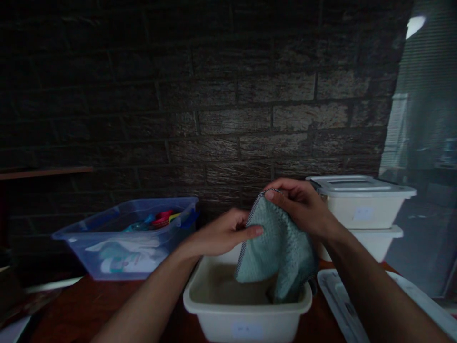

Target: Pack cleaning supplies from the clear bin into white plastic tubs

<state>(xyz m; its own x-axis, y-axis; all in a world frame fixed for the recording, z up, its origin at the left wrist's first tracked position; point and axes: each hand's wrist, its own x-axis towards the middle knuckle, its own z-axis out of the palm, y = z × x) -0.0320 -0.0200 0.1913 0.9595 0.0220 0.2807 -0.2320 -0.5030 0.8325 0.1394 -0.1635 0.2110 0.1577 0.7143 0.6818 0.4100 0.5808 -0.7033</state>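
Note:
A green cloth (266, 243) with a dark checked edge hangs over a white plastic bin (248, 309), its lower folds dipping inside the rim at the right. My left hand (228, 233) pinches the cloth's left edge, thumb in front and fingers behind. Higher up, my right hand (300, 205) grips the top edge between thumb and fingers. The bin stands without a lid, and a small pale label is on its front. What lies at its bottom under the cloth is hard to make out.
A clear bluish tub (121, 233) with colourful items and a white bottle stands at the left. Two stacked white boxes (367, 205) are at the right behind a loose white lid (339, 295). A dark brick wall (228, 95) rises behind the brown table (67, 309).

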